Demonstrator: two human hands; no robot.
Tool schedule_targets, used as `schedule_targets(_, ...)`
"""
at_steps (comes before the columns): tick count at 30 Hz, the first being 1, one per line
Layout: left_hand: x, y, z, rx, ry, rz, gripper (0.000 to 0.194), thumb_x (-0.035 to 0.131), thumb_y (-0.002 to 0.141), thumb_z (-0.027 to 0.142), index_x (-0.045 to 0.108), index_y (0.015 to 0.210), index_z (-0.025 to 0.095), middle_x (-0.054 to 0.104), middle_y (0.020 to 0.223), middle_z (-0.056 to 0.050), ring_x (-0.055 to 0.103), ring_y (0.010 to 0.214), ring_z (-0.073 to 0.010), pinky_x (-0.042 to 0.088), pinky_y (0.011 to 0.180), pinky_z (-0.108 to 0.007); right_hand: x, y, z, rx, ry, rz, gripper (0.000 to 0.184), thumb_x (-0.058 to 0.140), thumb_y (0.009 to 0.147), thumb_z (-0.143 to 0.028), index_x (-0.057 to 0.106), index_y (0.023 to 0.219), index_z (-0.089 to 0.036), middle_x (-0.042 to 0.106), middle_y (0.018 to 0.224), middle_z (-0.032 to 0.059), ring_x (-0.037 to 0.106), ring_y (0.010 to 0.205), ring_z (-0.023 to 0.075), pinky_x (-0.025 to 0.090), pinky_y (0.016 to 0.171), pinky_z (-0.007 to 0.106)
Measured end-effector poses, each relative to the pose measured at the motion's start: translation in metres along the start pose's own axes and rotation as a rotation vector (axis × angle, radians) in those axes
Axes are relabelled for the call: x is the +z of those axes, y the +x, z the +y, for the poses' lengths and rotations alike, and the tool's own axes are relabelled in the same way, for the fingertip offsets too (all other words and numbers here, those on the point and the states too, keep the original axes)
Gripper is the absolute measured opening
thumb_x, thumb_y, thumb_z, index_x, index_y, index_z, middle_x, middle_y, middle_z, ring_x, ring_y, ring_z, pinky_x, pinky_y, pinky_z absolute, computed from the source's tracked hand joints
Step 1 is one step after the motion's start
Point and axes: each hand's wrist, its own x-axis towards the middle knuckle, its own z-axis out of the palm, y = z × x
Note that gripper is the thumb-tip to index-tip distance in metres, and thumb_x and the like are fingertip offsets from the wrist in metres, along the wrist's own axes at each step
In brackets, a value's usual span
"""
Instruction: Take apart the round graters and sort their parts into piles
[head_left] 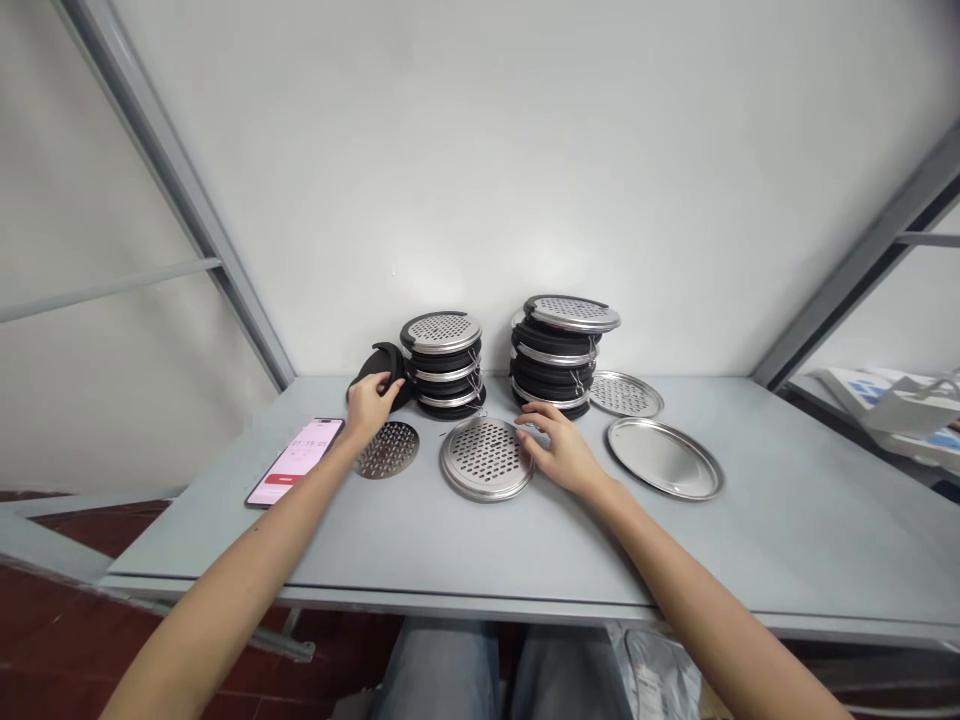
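Phone timer (294, 462) ~01:19; L hand (371, 408) holds black piece (384, 368), R hand (561, 452) open at steel disc (486, 458).

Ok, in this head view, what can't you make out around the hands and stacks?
The left hand hides much of the black round piece.
Upper discs hide the inner layers of the left stack and right stack, so counts are unclear.
The phone screen is too small to read fully.
The right edge cuts off the papers.
The table edge cuts off the plastic bag.
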Motion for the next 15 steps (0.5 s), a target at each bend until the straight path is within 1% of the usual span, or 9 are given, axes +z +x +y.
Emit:
schedule_targets(4,0.002,-0.004,-0.001,0.008,0.013,0.016,0.038,0.058,0.085,0.041,0.069,0.107,0.012,0.072,0.103,-0.013,0.068,0.085,-0.0223,0.051,0.082,-0.032,0.000,0.000,0.000,0.019,-0.002,-0.014,0.023,0.051,0.089,-0.032,0.066,0.101,-0.021,0.057,0.120,0.0104,0.056,0.113,0.0256,0.045,0.098,0.042)
schedule_targets(6,0.002,-0.006,-0.004,0.021,0.023,0.002,0.038,0.058,0.086,0.040,0.069,0.107,0.012,0.072,0.103,-0.013,0.068,0.086,-0.0225,0.051,0.082,-0.031,0.000,0.000,0.000,0.022,-0.006,-0.020,0.023,0.051,0.089,-0.032,0.066,0.101,-0.020,0.057,0.120,0.0108,0.055,0.114,0.0259,0.045,0.099,0.042)
schedule_targets(11,-0.003,-0.007,-0.020,0.111,0.064,-0.106,0.031,0.061,0.084,0.036,0.071,0.101,0.012,0.072,0.103,-0.013,0.067,0.091,-0.0231,0.050,0.085,-0.030,0.001,0.000,0.001,0.028,-0.011,-0.039,0.024,0.051,0.089,-0.033,0.066,0.102,-0.020,0.056,0.121,0.0113,0.054,0.115,0.0258,0.044,0.100,0.042)
schedule_targets(15,-0.010,-0.004,-0.030,0.157,0.121,-0.172,0.031,0.059,0.085,0.035,0.071,0.102,0.012,0.072,0.104,-0.013,0.066,0.097,-0.0248,0.048,0.089,-0.032,0.001,0.000,0.002,0.025,-0.020,-0.050,0.024,0.051,0.089,-0.033,0.066,0.102,-0.020,0.056,0.122,0.0112,0.054,0.116,0.0261,0.043,0.101,0.043)
